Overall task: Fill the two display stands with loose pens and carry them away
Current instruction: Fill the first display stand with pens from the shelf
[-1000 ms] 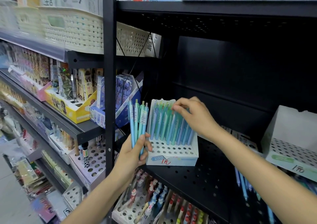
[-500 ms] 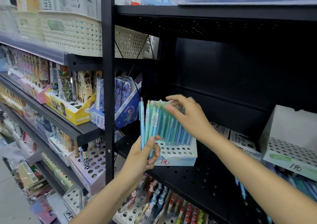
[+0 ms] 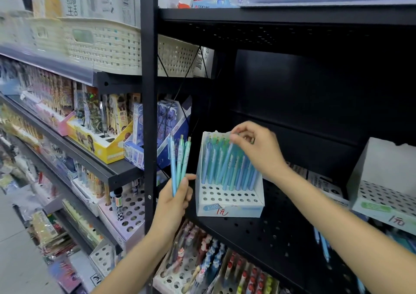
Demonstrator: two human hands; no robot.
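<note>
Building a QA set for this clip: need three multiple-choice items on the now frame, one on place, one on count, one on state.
1. Where does the blue-fronted display stand sit?
A. black perforated shelf
B. floor
C. cream basket

2. How many loose pens does the left hand hold?
A. one
B. three
C. eight

3. The stand's front rows of holes are:
A. empty
B. full
C. covered by a lid

Answers: 1 A, the stand rests on the black perforated shelf. 2 B, three pen tops fan out above the hand. 3 A, pens fill only the back rows, under the right hand.
</note>
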